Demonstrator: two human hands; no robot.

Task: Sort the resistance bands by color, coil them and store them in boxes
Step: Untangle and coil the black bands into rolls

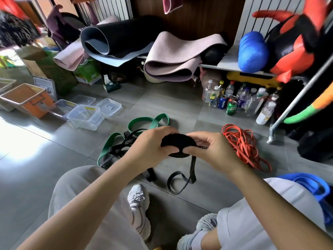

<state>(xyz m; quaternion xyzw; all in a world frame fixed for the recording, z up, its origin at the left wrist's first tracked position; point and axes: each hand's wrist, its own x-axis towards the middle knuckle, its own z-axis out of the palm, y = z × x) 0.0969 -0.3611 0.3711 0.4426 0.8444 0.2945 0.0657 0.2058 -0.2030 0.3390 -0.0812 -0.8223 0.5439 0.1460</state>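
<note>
Bare forearms point(93, 192), loose light grey trousers point(72, 181), pale laced trainers point(137, 200), white sock point(198, 238)

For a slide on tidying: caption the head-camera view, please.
Left hand and right hand coil a black band; green band, red bands and blue band lie nearby.

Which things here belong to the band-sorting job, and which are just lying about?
Job: black coil, gripped by left hand and right hand; green bands; red bands; blue bands; clear boxes.
Lying about: yoga mats; drink bottles; tissue pack.
</note>
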